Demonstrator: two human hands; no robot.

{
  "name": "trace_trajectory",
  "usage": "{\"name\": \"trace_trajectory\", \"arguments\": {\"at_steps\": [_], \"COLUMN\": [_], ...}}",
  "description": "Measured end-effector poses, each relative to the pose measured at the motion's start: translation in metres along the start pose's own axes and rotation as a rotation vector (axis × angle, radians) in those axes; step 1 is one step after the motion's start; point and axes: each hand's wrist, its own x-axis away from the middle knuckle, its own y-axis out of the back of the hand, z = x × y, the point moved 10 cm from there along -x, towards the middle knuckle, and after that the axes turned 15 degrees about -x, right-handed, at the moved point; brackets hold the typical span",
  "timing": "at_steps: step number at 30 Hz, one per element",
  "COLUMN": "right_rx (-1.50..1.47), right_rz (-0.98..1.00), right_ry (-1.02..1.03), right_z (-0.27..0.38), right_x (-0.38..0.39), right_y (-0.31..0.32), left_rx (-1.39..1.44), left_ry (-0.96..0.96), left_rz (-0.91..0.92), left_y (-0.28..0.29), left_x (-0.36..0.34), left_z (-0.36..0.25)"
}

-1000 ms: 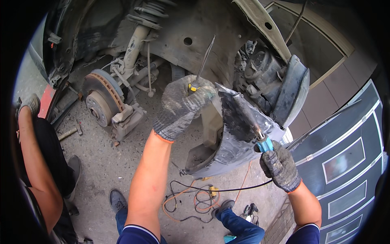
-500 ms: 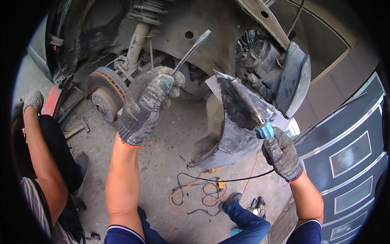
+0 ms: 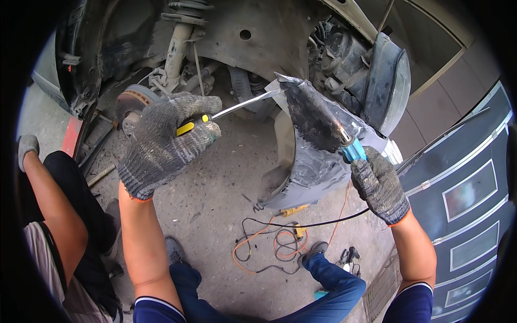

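My left hand (image 3: 164,142), in a grey knit glove, is closed around the yellow-and-dark handle of a screwdriver (image 3: 239,109). The screwdriver's blade points right, and its tip meets the upper left edge of a grey bumper piece (image 3: 323,175), or overlaps it in view. Black, rough-looking material covers the bumper's upper part. In my gloved right hand (image 3: 381,185) is a soldering iron (image 3: 354,149) by its blue handle. Its metal shaft leans up and left over the black area; whether the tip touches cannot be made out. A black cord (image 3: 328,222) trails left from that hand.
A brake disc (image 3: 134,100) and strut (image 3: 176,56) stand in the open wheel arch behind. Orange and black cables (image 3: 274,242) lie on the floor between my feet. At left sits another person (image 3: 59,215). A dark blue panelled surface (image 3: 458,215) rises at right.
The screwdriver has swung down from pointing upward to nearly level, its tip now at the bumper edge. My left hand has turned and shifted left. The soldering iron stays over the black area.
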Motion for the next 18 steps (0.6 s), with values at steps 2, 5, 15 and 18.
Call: {"name": "trace_trajectory", "arguments": {"at_steps": [2, 5, 15, 18], "right_rx": [0.030, 0.040, -0.053, -0.059], "right_rz": [0.000, 0.002, 0.009, 0.006], "right_ry": [0.021, 0.041, -0.013, 0.001], "right_z": [0.0013, 0.0006, -0.0063, -0.0058], "right_x": [0.0001, -0.0001, -0.0012, -0.0016], "right_y": [0.0005, 0.0006, -0.0019, -0.0020], "left_rx": [-0.009, -0.029, -0.053, -0.036], "left_ry": [0.015, -0.021, -0.011, -0.005], "left_rz": [0.028, -0.040, -0.061, -0.085], "left_y": [-0.0033, -0.0011, -0.0039, -0.0028], "left_x": [-0.0016, -0.0015, -0.0021, -0.0015], "left_z": [-0.0016, -0.0026, -0.0030, -0.0018]}}
